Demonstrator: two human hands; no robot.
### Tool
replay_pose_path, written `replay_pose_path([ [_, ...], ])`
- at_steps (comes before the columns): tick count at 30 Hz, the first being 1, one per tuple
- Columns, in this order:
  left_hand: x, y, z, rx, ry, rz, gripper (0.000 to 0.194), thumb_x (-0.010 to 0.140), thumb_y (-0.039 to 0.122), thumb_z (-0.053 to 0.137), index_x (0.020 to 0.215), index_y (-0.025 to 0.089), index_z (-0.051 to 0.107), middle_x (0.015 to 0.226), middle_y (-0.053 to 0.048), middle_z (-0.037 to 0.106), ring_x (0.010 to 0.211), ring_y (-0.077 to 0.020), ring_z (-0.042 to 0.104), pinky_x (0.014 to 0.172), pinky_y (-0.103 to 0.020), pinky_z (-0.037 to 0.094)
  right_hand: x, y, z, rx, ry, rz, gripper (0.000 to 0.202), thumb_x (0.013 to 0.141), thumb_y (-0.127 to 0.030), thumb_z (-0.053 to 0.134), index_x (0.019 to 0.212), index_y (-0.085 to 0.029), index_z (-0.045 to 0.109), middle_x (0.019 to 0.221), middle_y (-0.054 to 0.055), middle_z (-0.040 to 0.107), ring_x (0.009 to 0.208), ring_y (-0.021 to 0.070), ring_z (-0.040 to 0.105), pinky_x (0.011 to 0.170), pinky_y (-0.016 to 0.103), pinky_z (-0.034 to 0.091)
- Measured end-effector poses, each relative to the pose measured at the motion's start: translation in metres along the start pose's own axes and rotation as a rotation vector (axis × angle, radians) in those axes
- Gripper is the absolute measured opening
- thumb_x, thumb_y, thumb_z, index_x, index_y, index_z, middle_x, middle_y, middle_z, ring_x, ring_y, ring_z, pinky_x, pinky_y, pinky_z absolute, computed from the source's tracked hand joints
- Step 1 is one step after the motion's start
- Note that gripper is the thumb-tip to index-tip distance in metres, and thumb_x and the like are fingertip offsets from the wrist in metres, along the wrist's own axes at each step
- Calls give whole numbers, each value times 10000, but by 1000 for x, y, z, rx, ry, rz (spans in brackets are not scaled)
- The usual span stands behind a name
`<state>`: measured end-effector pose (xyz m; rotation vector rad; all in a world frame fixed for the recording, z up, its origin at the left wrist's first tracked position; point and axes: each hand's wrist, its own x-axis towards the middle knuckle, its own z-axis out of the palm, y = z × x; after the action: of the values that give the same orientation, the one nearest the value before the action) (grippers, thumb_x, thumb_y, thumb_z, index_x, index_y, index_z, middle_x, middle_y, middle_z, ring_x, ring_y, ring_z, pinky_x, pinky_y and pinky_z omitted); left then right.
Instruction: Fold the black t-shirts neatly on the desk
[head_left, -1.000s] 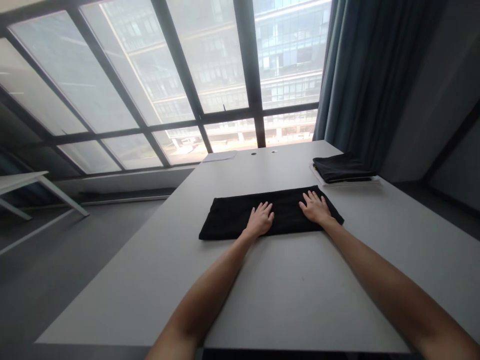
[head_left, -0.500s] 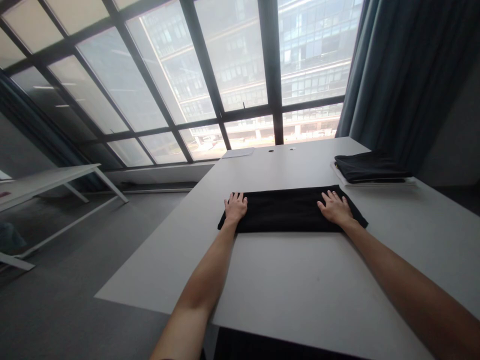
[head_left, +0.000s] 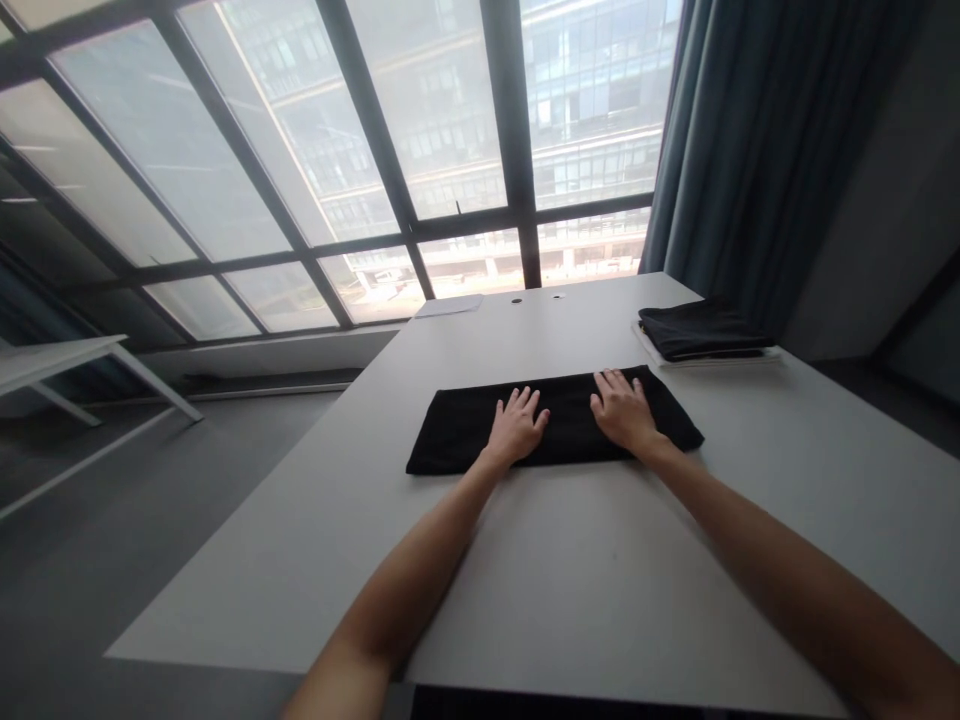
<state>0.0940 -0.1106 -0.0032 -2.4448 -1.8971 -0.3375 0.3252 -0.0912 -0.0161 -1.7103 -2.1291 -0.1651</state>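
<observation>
A black cloth (head_left: 457,430), folded into a long flat strip, lies crosswise on the white table (head_left: 570,560). My left hand (head_left: 517,424) rests on it just left of the middle, fingers spread and palm down. To the right of the middle, my right hand (head_left: 624,408) lies flat on the same cloth with its fingers apart. Neither hand grips the fabric. What kind of garment or cloth it is cannot be made out.
At the table's right rear, a folded dark cloth (head_left: 705,328) sits on white flat material (head_left: 667,358). A paper sheet (head_left: 448,306) lies near the far left edge. Large windows and a blue curtain (head_left: 712,150) stand behind. Another white table (head_left: 60,362) is at far left.
My hands have moved inward along the cloth from near its two ends, the left one farther. The camera view has turned slightly right.
</observation>
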Motion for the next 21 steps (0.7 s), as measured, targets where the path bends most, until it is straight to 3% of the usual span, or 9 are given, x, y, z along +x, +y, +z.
replay_pose_path([
  [4, -8, 14, 17, 8, -108, 63, 652, 1028, 586, 274, 1586, 249, 308, 1666, -75, 237, 1546, -291, 167, 1218, -579, 179, -10, -27, 8, 98, -186, -92, 566, 1021, -394, 357, 1530, -152, 413, 1628, 139, 334, 1515, 282, 246, 1204, 536, 193],
  [7, -8, 10, 18, 22, -111, 58, 650, 1026, 583, 278, 1586, 254, 311, 1667, -68, 235, 1544, -295, 173, 1219, -574, 183, -6, -26, 8, 142, -163, -57, 559, 1027, -388, 336, 1526, -149, 419, 1627, 139, 334, 1518, 270, 243, 1204, 521, 212],
  [11, -4, 8, 16, 22, -107, 64, 647, 1024, 582, 281, 1585, 260, 318, 1668, -65, 229, 1545, -304, 166, 1217, -579, 177, 11, 5, 1, 102, -74, -5, 590, 1029, -416, 326, 1556, -154, 367, 1651, 128, 281, 1534, 260, 190, 1221, 524, 154],
  [14, -3, 8, 16, 11, -118, 64, 647, 1026, 577, 278, 1589, 260, 309, 1669, -62, 221, 1545, -304, 164, 1219, -573, 171, 19, 37, 0, 30, -161, 115, 623, 1020, -448, 348, 1566, -148, 345, 1665, 135, 236, 1542, 278, 156, 1221, 549, 116],
  [17, -3, 8, 16, 11, -124, 63, 647, 1027, 574, 282, 1591, 259, 303, 1668, -62, 220, 1546, -305, 164, 1220, -569, 168, 21, 58, 1, 29, -228, 170, 629, 1021, -470, 338, 1557, -141, 362, 1656, 144, 259, 1536, 275, 183, 1216, 529, 158],
  [21, -2, 8, 15, 15, -126, 57, 641, 1029, 565, 292, 1592, 260, 304, 1667, -65, 219, 1546, -302, 164, 1221, -566, 163, 23, 70, 1, -4, -18, 184, 602, 1034, -441, 293, 1553, -144, 361, 1658, 142, 256, 1537, 262, 169, 1218, 525, 134],
])
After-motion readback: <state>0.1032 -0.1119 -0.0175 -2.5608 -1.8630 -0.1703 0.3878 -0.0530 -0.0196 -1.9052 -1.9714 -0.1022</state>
